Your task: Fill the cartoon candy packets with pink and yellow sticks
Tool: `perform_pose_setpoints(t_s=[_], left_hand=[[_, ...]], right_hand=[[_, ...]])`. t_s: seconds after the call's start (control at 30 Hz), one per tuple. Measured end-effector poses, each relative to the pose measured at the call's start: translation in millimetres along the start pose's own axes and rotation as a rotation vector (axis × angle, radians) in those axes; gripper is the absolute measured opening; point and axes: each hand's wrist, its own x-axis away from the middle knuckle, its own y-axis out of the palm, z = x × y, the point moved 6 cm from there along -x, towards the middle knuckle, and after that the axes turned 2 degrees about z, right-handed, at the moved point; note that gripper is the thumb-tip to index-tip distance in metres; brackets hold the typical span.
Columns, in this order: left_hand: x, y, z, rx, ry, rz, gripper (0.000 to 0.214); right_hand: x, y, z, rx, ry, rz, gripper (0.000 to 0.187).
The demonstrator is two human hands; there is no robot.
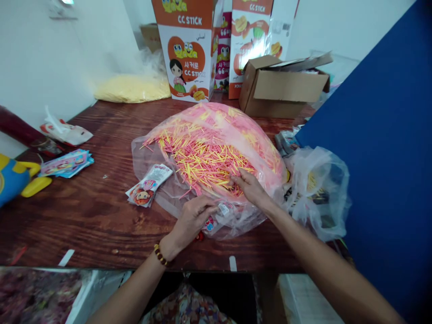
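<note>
While the pink and yellow sticks (209, 157) lie heaped in the open bag (143, 157), the right hand (249, 185) touches them, its grip unclear from where I stand; light fingers should spare breakage. The left hand (195, 217) pinches 1 small packet (209, 224).

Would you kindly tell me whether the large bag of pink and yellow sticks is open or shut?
Open: the large bag gapes, exposing sticks at the right hand.
</note>
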Motion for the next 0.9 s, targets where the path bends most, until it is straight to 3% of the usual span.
perform_pose_setpoints(t_s=[0.23,0.33,0.5,0.7,0.9], left_hand=[[26.1,-14.9,-9.0,0.084,-0.092,0.029,0.021],[32.6,-17.1,-10.9,0.086,-0.125,0.053,0.020],[38.3,-21.1,-12.7,0.086,-0.138,0.090,0.019],[43.5,-22.2,-21.1,0.147,-0.213,0.119,0.018],[46.4,-23.5,-28.6,0.237,-0.294,0.174,0.018]], right_hand=[[2.7,18.7,4.9,-0.366,0.116,0.110,0.035],[5.9,27.5,0.4,-0.367,0.097,0.094,0.030],[14.3,31.9,-16.9,-0.381,-0.065,0.160,0.016],[24.3,59.2,7.3,-0.443,0.059,0.093,0.021],[24.3,59.3,13.4,-0.439,0.070,0.104,0.020]])
